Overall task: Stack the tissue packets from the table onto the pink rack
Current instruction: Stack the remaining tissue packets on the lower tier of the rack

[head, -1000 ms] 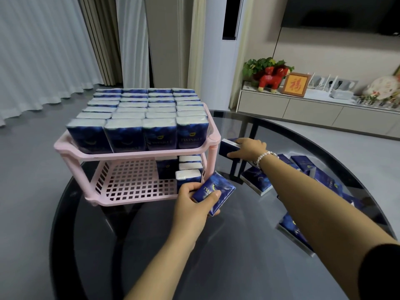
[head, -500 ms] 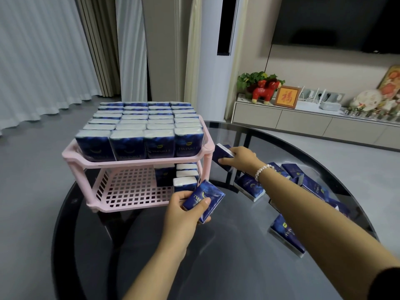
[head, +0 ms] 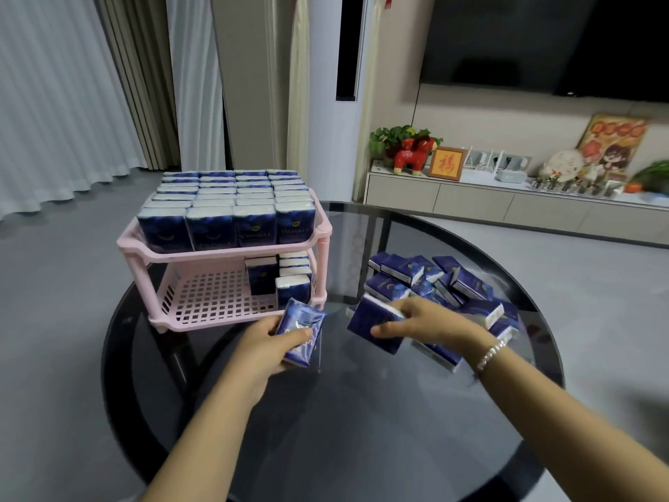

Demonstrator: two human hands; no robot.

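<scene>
We log: L hand (head: 266, 342) grips packet (head: 301, 333) near rack (head: 231, 253); R hand (head: 430, 320) fingers grip 2nd packet (head: 376, 326) above tabletop (head: 362, 422).

The rack (head: 231, 253) stands on the table (head: 362, 429) ahead to my left, its upper shelf full of tissue packets (head: 224, 208), a few in the lower shelf's right back corner. The loose pile (head: 434, 284) lies to its right.

Pink rack (head: 231, 253), left of centre frame: two tiers, upper tier filled with upright dark-blue tissue packets (head: 224, 208); lower tier holds a few upright packets (head: 286, 277) at its right end. Loose packets (head: 427, 280) lie heaped at centre right on the worktop (head: 362, 429).
</scene>
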